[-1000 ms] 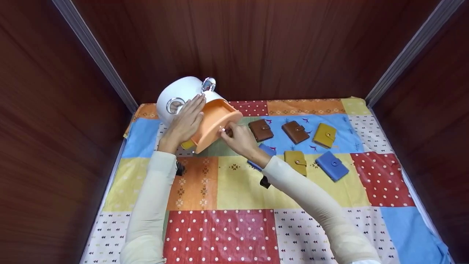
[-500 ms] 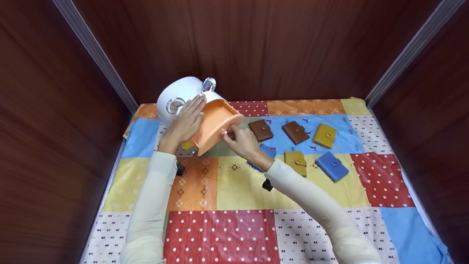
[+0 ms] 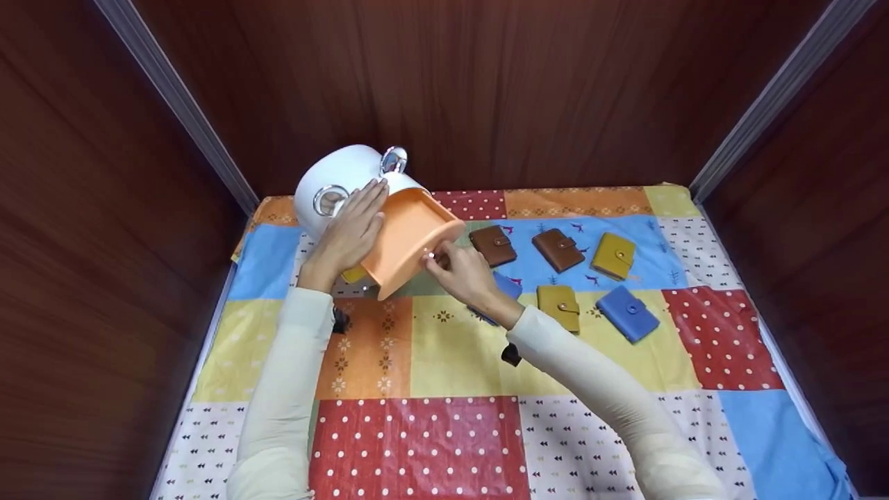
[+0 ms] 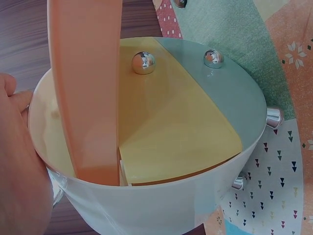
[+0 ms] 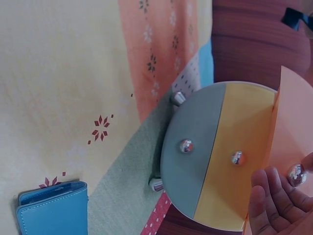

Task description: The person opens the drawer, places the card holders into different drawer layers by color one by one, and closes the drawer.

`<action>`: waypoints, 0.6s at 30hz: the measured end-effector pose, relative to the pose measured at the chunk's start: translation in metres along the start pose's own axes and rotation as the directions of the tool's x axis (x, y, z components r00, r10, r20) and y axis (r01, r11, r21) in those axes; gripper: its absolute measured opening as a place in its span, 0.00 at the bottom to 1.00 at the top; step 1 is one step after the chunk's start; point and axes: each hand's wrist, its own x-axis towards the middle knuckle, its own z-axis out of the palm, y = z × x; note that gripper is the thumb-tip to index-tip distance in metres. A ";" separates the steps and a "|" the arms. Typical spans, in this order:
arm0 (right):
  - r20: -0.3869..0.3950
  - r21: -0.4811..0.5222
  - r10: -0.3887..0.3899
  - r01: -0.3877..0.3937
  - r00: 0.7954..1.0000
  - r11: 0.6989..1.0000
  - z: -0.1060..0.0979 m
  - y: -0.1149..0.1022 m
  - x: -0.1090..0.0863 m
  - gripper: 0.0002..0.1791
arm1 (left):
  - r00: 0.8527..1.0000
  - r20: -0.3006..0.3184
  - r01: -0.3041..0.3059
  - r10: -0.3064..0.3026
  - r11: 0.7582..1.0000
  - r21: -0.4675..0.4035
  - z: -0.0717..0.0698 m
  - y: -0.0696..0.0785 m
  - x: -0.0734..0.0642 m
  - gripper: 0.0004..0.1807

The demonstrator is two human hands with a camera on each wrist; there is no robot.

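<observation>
A white round-sided drawer unit with silver feet stands at the back left. Its orange drawer is pulled well out, and the inside shows bare in the head view. My left hand lies with straight fingers along the white side, beside the drawer opening. At the drawer front, my right hand pinches the silver knob between thumb and fingers. The yellow drawer and the grey-green drawer sit closed beside the orange one, each with a silver ball knob.
To the right lie two brown wallets, two mustard wallets and two blue wallets. One blue wallet is partly hidden by my right hand. A patchwork cloth covers the table; dark wood panels enclose the sides and back.
The orange drawer has slid a little farther out toward the lower right, my right hand moving with its knob. My left hand has stayed on the white side.
</observation>
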 end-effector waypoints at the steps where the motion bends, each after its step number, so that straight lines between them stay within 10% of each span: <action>1: -0.001 0.004 -0.001 0.001 1.000 1.000 0.000 0.000 -0.001 0.11 | 1.000 0.000 0.001 -0.001 1.000 0.001 0.000 0.000 0.000 0.27; 18: -0.004 0.026 -0.015 0.015 1.000 1.000 -0.001 0.005 -0.008 0.11 | 1.000 -0.013 -0.003 0.003 1.000 -0.022 0.001 -0.001 0.000 0.27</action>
